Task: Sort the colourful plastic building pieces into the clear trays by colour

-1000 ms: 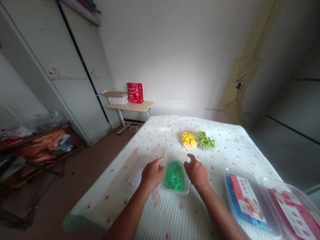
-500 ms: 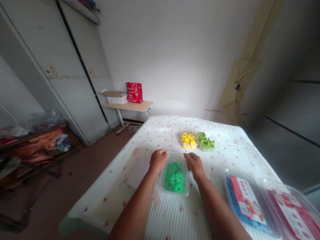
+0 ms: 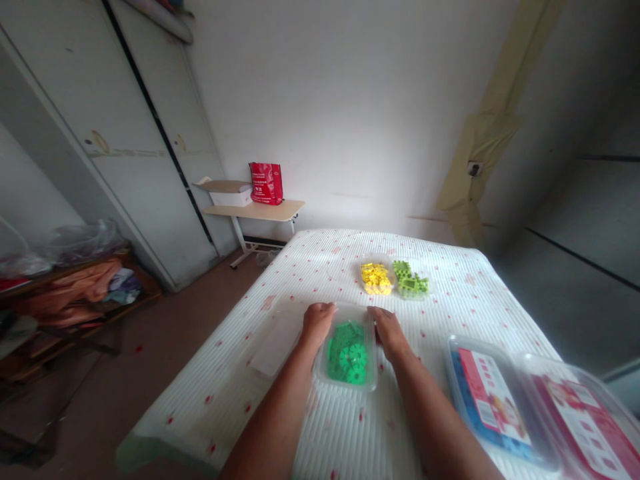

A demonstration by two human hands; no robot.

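A clear plastic container [image 3: 371, 372] of green pieces [image 3: 347, 352] lies on the white spotted bedspread [image 3: 340, 427] in front of me. My left hand [image 3: 317, 321] curls round the container's far left corner. My right hand [image 3: 387, 330] grips its far right corner. Both hands have their fingers closed on the rim. Farther back sit a container of yellow pieces [image 3: 376, 277] and one of light green pieces [image 3: 411, 281], side by side.
A clear lid [image 3: 275, 339] lies left of the container. Two flat plastic boxes, one blue [image 3: 493, 400] and one red [image 3: 587, 420], lie at the right. A small side table [image 3: 255, 212] with a red bag [image 3: 266, 183] stands by the wall. Wardrobe doors [image 3: 125, 133] are at left.
Both hands have slid forward along the container's sides to its far corners and closed on the rim. The container has shifted slightly away from me.
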